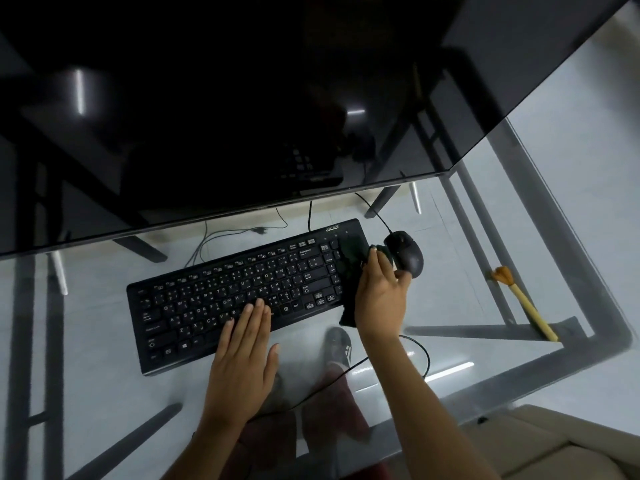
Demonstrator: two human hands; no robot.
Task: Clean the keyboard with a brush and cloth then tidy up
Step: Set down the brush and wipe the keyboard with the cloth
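Head view: black, white-lettered keyboard (242, 289)

I have my left hand (244, 344) laid flat, palm down, its fingers (258, 308) straight and close together and the thumb spread off to the side, with the bare forearm running back toward my body. My right hand (381, 292) reaches farther forward on an extended bare arm, its back turned up to the camera. Its fingers are curled and gripping a dark cloth (349, 258).
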